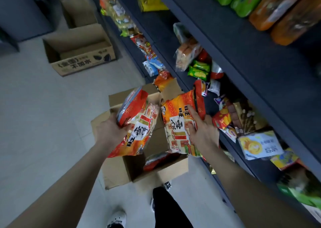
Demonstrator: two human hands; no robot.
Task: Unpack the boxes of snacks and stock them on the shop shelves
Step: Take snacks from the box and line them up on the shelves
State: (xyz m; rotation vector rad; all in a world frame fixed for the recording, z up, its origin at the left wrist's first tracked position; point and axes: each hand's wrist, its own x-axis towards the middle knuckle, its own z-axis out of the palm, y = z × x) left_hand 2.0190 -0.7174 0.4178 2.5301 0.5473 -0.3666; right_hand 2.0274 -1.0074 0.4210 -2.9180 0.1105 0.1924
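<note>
Starting at the far left of the floor, we see an empty box (79, 54) standing open, well apart from the work. Nearer us, our left hand (111, 132) grips the left bag (139, 120) of rice crackers by its lower left edge. The thumb lies over the printed front and the other fingers are tucked behind, so they are clamped on it, and the bag's red top tilts up and away from us. Both bags hang above the open box (119, 172) at our feet, where more red packs (159, 160) lie inside. The right bag (178, 123) has its long axis running away from us, its top end near the front edge of the shelf (159, 28). Our right hand (204, 134) holds it from the shelf side, with its fingers (191, 112) laid along the front and the thumb round the right edge, clamped on the bag. We judge the right hand the nearer one to the shelf, which lies just to its right. That bag should go in first, moving sideways, while the left bag must cross over the open box to follow.
</note>
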